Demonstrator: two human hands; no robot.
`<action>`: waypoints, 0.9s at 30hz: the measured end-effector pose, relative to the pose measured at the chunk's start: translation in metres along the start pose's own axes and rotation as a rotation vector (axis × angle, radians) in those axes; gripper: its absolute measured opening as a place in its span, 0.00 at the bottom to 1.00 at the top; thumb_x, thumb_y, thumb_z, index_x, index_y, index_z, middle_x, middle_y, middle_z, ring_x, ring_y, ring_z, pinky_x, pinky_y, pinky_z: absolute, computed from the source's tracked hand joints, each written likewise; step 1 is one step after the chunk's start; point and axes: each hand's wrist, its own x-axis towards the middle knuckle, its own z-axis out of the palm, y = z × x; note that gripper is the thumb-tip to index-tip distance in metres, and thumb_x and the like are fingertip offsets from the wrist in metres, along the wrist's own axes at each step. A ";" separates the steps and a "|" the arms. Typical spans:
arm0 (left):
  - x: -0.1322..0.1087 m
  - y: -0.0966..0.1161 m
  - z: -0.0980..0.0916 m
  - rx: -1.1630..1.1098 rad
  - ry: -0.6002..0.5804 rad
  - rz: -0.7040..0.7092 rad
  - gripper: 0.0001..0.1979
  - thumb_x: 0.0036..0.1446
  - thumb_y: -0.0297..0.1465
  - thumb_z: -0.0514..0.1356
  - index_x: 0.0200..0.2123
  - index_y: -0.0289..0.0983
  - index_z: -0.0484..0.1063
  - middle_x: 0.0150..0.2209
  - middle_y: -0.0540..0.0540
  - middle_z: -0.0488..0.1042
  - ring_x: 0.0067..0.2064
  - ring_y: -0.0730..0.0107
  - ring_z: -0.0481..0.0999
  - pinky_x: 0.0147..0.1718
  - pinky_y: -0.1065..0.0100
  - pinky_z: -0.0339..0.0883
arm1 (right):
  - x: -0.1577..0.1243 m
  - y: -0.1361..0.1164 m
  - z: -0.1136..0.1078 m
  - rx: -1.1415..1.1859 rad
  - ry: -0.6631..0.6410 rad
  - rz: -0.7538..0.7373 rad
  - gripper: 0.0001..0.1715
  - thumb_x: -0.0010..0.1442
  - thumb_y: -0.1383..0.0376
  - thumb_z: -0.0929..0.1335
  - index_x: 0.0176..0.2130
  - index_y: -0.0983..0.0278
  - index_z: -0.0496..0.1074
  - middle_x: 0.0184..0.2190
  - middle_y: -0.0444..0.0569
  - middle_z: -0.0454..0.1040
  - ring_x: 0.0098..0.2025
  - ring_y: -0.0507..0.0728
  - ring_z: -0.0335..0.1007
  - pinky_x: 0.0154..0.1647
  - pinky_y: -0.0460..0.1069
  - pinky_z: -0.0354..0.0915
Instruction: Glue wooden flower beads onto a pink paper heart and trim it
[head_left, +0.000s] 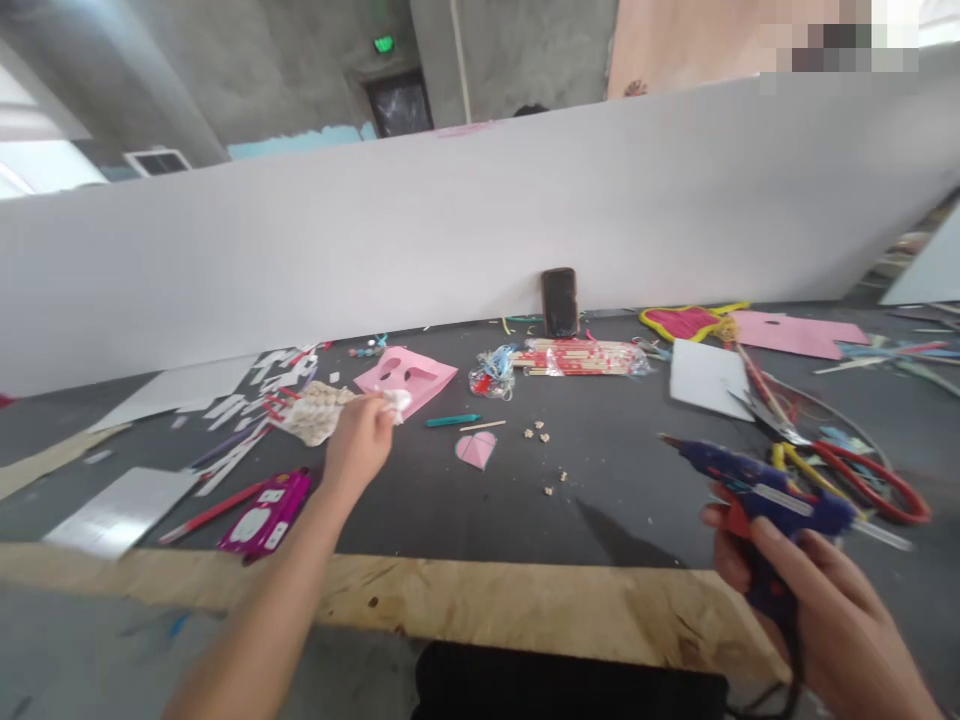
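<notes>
My left hand (358, 445) pinches a crumpled white tissue (397, 403) above the dark tabletop. Just left of it lies a beige textured craft piece (311, 415), close to my fingers. A pink card with cut-out holes (409, 380) lies beyond the hand, and a small pink paper heart (475, 450) sits to its right. My right hand (814, 610) grips a blue hot glue gun (765, 497) with a red trigger, near the table's front edge. Beyond the gun lie scissors with red and yellow handles (847, 480).
A phone (559, 302) leans against a tall white board along the table's back. Strewn about are paper scraps, wooden sticks, a bundle of red-wrapped sticks (577, 357), a magenta case (266, 515) and a red-and-yellow heart shape (682, 322). The table's front edge is raw plywood (450, 600).
</notes>
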 end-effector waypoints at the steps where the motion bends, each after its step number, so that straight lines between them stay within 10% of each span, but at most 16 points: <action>1: 0.000 0.008 -0.006 -0.033 0.051 -0.024 0.14 0.61 0.31 0.48 0.43 0.34 0.70 0.49 0.35 0.72 0.52 0.54 0.69 0.51 0.57 0.62 | -0.002 0.000 0.003 0.065 -0.046 0.053 0.23 0.53 0.45 0.68 0.32 0.62 0.72 0.16 0.44 0.64 0.14 0.50 0.53 0.11 0.45 0.50; 3: -0.001 0.035 -0.019 -0.295 0.087 -0.107 0.15 0.60 0.37 0.51 0.45 0.35 0.69 0.46 0.39 0.74 0.45 0.58 0.73 0.45 0.62 0.66 | -0.006 0.002 0.007 0.143 -0.134 0.077 0.22 0.56 0.47 0.67 0.33 0.63 0.71 0.16 0.44 0.64 0.16 0.49 0.54 0.15 0.44 0.51; 7: -0.010 0.117 -0.036 -0.987 -0.414 -0.105 0.14 0.58 0.40 0.56 0.41 0.37 0.69 0.34 0.48 0.73 0.33 0.70 0.71 0.32 0.71 0.63 | -0.012 0.000 0.011 0.087 -0.320 0.000 0.23 0.59 0.47 0.65 0.33 0.65 0.71 0.15 0.43 0.64 0.18 0.49 0.53 0.19 0.44 0.50; 12: -0.011 0.188 -0.029 -1.140 -0.943 0.042 0.11 0.58 0.38 0.58 0.38 0.36 0.69 0.29 0.52 0.68 0.28 0.76 0.64 0.27 0.73 0.56 | -0.014 -0.005 -0.002 -0.030 -0.495 -0.017 0.24 0.59 0.47 0.65 0.33 0.66 0.72 0.17 0.43 0.65 0.19 0.49 0.55 0.22 0.45 0.52; 19: -0.011 0.209 -0.016 -1.028 -1.222 0.131 0.15 0.56 0.42 0.58 0.35 0.35 0.74 0.27 0.51 0.67 0.29 0.75 0.62 0.28 0.72 0.54 | -0.013 0.000 -0.025 -0.139 -0.542 -0.084 0.24 0.61 0.47 0.64 0.36 0.66 0.72 0.20 0.44 0.63 0.21 0.49 0.56 0.21 0.45 0.52; 27: -0.012 0.212 -0.011 -0.928 -1.154 0.168 0.09 0.53 0.36 0.60 0.30 0.36 0.72 0.23 0.54 0.65 0.25 0.76 0.61 0.25 0.73 0.52 | -0.022 0.005 -0.037 -0.100 -0.488 -0.153 0.20 0.62 0.51 0.64 0.33 0.65 0.70 0.24 0.46 0.65 0.22 0.49 0.56 0.21 0.45 0.54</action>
